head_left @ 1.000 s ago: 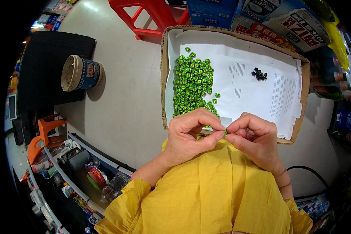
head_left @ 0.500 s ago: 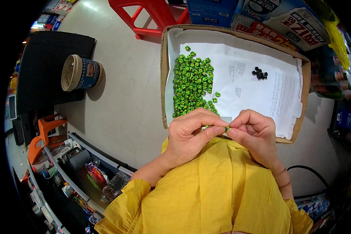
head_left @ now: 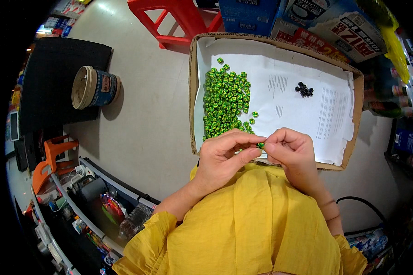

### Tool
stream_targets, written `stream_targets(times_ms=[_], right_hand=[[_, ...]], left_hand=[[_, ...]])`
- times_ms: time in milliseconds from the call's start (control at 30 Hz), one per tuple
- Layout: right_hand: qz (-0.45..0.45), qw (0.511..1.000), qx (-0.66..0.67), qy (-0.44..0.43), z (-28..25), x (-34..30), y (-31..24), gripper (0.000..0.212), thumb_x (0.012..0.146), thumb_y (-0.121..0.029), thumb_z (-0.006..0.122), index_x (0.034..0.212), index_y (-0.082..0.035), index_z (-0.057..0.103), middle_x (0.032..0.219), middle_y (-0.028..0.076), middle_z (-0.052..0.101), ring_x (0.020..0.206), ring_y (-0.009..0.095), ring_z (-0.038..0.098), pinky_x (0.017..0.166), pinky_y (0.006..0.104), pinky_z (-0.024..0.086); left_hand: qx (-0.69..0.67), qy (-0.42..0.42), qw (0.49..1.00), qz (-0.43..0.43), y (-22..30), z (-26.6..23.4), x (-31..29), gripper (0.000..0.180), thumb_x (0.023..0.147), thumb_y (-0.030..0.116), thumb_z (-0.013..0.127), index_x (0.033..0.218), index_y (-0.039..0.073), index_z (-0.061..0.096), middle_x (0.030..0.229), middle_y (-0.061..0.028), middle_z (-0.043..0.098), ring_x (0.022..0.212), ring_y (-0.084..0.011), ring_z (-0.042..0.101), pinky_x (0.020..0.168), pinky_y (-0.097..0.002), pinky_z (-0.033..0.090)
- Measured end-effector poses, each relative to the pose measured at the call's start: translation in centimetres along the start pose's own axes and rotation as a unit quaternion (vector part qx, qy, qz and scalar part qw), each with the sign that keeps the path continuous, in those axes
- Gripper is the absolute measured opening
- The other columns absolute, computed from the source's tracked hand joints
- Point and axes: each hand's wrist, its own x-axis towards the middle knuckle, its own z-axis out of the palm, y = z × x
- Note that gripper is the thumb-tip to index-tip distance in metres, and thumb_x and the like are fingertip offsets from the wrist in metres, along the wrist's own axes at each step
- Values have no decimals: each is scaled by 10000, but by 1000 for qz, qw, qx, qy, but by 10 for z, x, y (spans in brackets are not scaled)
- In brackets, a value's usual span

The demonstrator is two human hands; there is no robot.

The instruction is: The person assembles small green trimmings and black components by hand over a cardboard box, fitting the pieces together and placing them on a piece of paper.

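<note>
My left hand's [head_left: 222, 153] grip is pinching a small green piece [head_left: 260, 145] by the cardboard box's [head_left: 193, 91] near edge; my right hand [head_left: 293, 150] is touching it, whether clamped I can't tell. I'm judging much remaining: green pieces [head_left: 227, 98] are lying heaped, few black pieces [head_left: 304, 91] apart.

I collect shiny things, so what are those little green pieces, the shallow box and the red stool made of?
The green pieces look like glossy plastic or metal foil: they glint, but I can't tell which. The box seems to be matte cardboard: its brown rim looks ridged. The stool is probably smooth plastic: it's evenly red with a soft sheen.
</note>
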Motion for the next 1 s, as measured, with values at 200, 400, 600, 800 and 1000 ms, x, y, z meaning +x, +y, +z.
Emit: stream_targets(times_ms=[200,400,600,800,1000], right_hand=[[-244,860,-445,64,-26,16,22,138,801,-46,609,922,22,605,701,95,552,599,153,554,541,249,431],[-219,789,-556,140,-53,32,27,96,795,-86,613,844,-5,601,748,132,566,639,248,595,572,328,466],[-260,693,-632,228,-87,46,6,105,795,-83,601,881,-28,576,821,121,566,667,280,586,578,358,459],[-284,647,-644,293,-108,68,-10,144,800,-69,592,926,-23,539,827,138,565,697,305,583,603,380,454],[-119,754,-598,243,-114,58,-15,229,768,-64,641,946,-3,510,794,147,570,699,275,561,611,353,447]], left_hand=[[171,55,984,1,-24,-24,14,163,771,-51,623,932,-30,611,870,-58,611,799,-108,579,703,-234,475],[539,164,790,241,-43,-40,41,165,692,-43,649,842,20,627,815,-108,602,751,-246,593,650,-297,475],[450,26,863,229,-50,-5,44,116,685,7,676,747,22,580,736,-98,555,698,-260,554,586,-338,452],[393,-68,887,233,-52,19,45,128,694,13,667,780,38,577,722,-94,539,682,-259,545,604,-331,457],[450,-127,870,157,-60,2,40,159,675,31,673,796,52,573,733,-83,522,718,-248,537,635,-334,444]])
